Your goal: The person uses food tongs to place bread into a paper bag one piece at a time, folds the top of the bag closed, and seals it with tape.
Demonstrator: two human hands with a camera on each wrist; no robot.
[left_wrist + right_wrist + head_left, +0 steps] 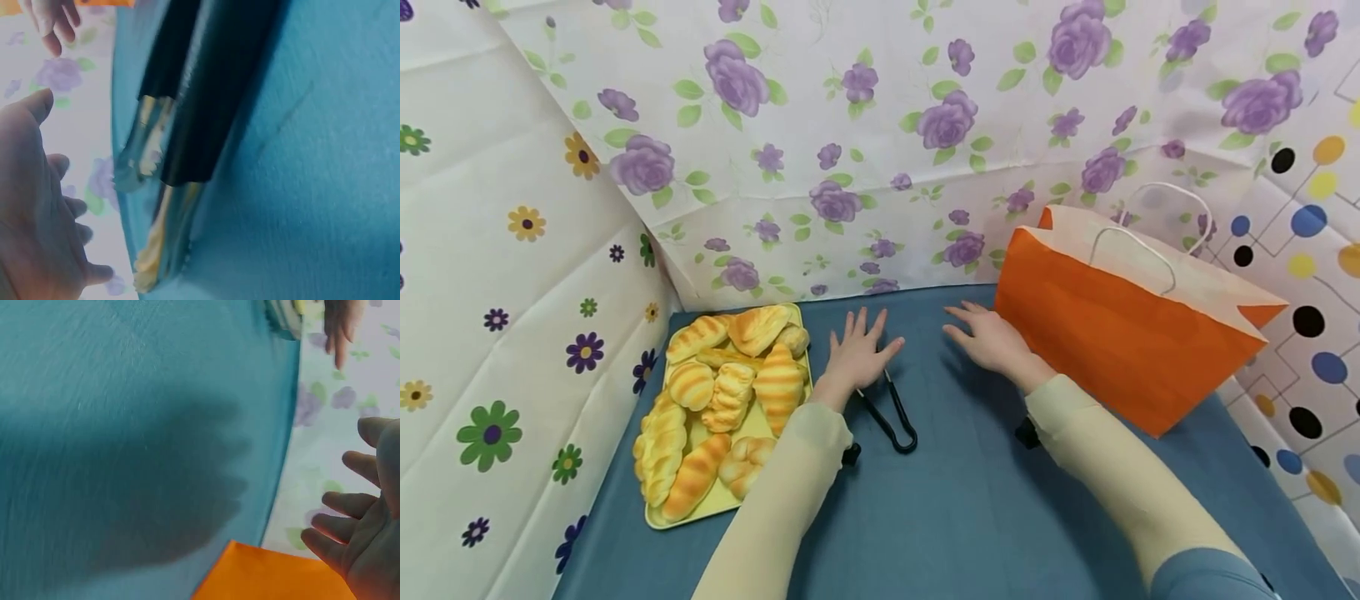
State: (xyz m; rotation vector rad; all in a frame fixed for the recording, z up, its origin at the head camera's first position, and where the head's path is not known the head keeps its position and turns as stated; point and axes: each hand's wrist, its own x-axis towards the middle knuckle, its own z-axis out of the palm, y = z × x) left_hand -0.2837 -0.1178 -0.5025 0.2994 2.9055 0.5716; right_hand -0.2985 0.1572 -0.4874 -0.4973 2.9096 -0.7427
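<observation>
The pair of tongs (209,106) lay on the blue worktop (940,517), just to the right of the tray, its black bend turned towards the person and its two arms standing apart. The left wrist view showed the far ends to be metal, with scalloped edges. Above them hung the left hand (856,357), hiding the ends from the head view; its fingers were spread wide, thumb out to the side, and it held nothing. The right hand (996,342) was raised over the worktop too, its fingers extended with gaps between them, also holding nothing, and its shadow fell on the blue surface below. It was close to the left edge of the orange bag (1090,325); whether the two touched could not be told. The bag leaned at a tilt, its pale inside showing at the mouth, with two white handles standing up. On the far left, a yellow tray (758,423) bore an assortment of bread pieces (778,387), striped, plaited and rounded. Behind everything hung a cloth with purple roses (850,125), flanked by a daisy-patterned cloth (497,317) on the left and a dotted cloth (1288,283) on the right.
</observation>
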